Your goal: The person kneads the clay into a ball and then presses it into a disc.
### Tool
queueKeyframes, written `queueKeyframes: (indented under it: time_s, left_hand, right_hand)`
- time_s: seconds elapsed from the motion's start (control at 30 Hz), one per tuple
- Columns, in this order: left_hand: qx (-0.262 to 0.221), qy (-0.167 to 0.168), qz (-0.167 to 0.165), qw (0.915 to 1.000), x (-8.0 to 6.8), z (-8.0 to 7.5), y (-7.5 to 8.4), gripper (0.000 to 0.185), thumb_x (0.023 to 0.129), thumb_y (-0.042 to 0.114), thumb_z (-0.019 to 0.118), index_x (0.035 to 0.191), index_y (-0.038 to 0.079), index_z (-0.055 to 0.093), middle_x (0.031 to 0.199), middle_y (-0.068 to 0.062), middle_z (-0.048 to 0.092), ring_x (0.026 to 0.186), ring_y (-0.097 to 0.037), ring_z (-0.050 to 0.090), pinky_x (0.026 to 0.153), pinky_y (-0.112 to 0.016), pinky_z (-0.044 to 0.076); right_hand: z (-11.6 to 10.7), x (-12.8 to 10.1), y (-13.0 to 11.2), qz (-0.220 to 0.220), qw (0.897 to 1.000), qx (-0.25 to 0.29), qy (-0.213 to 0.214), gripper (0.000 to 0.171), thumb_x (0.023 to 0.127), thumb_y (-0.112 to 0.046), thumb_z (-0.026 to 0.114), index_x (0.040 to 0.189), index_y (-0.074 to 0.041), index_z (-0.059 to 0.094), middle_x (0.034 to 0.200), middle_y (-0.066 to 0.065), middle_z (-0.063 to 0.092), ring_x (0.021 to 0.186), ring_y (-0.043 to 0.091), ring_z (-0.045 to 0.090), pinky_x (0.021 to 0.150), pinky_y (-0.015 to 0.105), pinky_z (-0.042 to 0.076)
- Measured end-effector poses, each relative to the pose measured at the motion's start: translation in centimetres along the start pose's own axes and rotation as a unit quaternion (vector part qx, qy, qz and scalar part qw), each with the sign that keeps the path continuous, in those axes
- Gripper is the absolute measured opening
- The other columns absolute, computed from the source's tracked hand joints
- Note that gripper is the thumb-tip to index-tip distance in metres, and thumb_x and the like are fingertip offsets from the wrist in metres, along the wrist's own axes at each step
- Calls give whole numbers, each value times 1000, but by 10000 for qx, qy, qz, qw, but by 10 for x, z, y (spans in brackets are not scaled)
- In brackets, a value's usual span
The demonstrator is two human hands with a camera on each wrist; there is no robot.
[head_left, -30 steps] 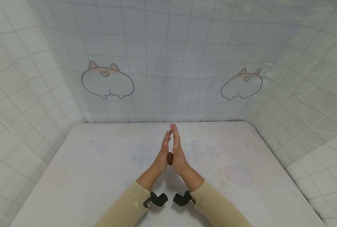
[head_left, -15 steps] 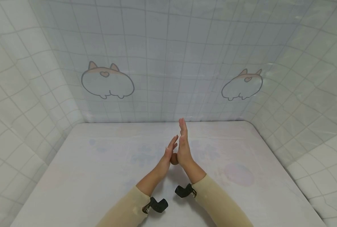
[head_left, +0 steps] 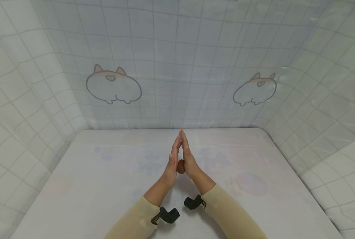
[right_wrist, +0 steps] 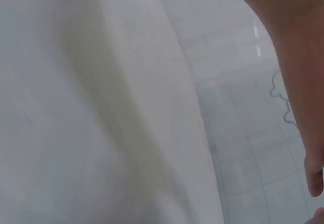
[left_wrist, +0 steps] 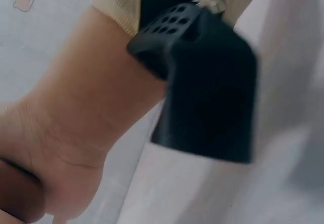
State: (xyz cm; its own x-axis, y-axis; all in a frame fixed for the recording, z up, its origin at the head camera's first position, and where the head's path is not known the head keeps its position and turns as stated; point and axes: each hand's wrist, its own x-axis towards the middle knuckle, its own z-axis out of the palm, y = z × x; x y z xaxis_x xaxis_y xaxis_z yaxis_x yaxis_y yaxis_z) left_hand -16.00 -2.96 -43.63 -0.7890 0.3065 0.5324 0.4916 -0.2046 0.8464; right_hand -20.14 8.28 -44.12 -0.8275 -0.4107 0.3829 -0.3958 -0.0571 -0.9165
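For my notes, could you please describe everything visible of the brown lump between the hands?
The brown lump is small and rounded, its visible surface fairly smooth; the material is unclear. It sits between the left hand and the right hand, near their heels, touching both, its sides partly hidden.

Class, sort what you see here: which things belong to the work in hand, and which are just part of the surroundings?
Part of the work:
brown lump, between the palms
left hand, fingers straight
right hand, fingers straight

Surroundings:
pale tabletop
gridded backdrop with cartoon animals
black camera on the left wrist
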Motion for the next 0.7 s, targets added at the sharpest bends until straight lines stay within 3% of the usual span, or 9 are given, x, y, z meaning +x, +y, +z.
queueKeyframes:
  time_s: [0.17, 0.23, 0.33, 0.4, 0.47, 0.5, 0.53, 0.57, 0.7]
  left_hand:
    - [287, 376, 46, 9989, 3, -1, 0, 92, 93, 79, 8, 161, 19, -7, 167, -1, -8, 152, -27, -6, 113, -69, 1]
    - [431, 518, -4, 9977, 5, -3, 1, 93, 92, 81, 9, 161, 22, -9, 167, -2, -7, 152, -26, -5, 112, -70, 2]
    - [667, 735, -7, 9951, 9, -7, 3, 95, 90, 83, 8, 161, 23, -9, 168, -5, -5, 153, -26, -4, 111, -72, 1]
    - [843, 904, 19, 9923, 14, -11, 4, 96, 90, 83, 7, 161, 21, -9, 167, -8, -4, 153, -26, -3, 111, -72, 0]
    - [892, 1058, -7, 9904, 18, -15, 5, 99, 88, 85, 8, 162, 21, -8, 168, -6, -4, 153, -25, -2, 111, -71, -1]
    - [887, 1119, -40, 9897, 19, -16, 5, 99, 88, 86, 8, 162, 21, -7, 168, -5, -4, 153, -24, -2, 111, -71, -1]
    - [899, 1172, -83, 9890, 20, -18, 5, 100, 87, 87, 8, 162, 21, -7, 168, -4, -4, 153, -24, -2, 111, -71, -2]
    - [888, 1214, -140, 9885, 22, -20, 5, 101, 87, 87, 8, 162, 21, -6, 168, -4, -4, 153, -24, -2, 111, -71, -1]
    - [811, 1164, -548, 9884, 24, -25, 2, 100, 87, 86, 6, 162, 22, -3, 168, -2, -3, 153, -24, -1, 113, -69, 1]
  right_hand:
    - [6, -7, -2, -277, 9994, -97, -194, 91, 92, -81, 11, 162, -26, -5, 168, -1, -7, 152, 28, 1, 117, 61, 2]
    - [8, -10, -3, -364, 9987, -252, -266, 87, 95, -78, 9, 162, -26, -5, 168, -1, -5, 136, 25, 40, 119, 52, 12]
    - [12, -14, -6, -512, 9975, -365, -337, 84, 96, -75, 6, 162, -23, -4, 168, 2, 0, 106, 5, 56, 113, 37, 26]
    - [15, -15, -8, -622, 9966, -394, -365, 85, 97, -75, 6, 162, -21, -2, 168, 2, 0, 107, 1, 55, 113, 35, 25]
    - [18, -17, -10, -835, 9949, -426, -377, 88, 97, -74, 6, 162, -16, -1, 168, 6, 1, 141, 5, 30, 118, 44, 17]
    - [19, -17, -10, -890, 9944, -406, -394, 89, 97, -75, 7, 162, -15, -1, 168, 4, 1, 145, 11, 27, 118, 49, 15]
    - [20, -18, -11, -978, 9936, -425, -375, 89, 97, -75, 7, 162, -14, 0, 168, 4, -1, 152, 15, 8, 119, 55, 3]
    - [21, -18, -11, -1047, 9927, -440, -397, 90, 97, -74, 7, 162, -13, 0, 168, 4, -1, 153, 18, -3, 118, 60, 2]
    - [25, -20, -15, -1265, 9903, -410, -399, 88, 98, -72, 7, 162, -11, 0, 168, 9, -1, 154, 25, -5, 115, 65, 0]
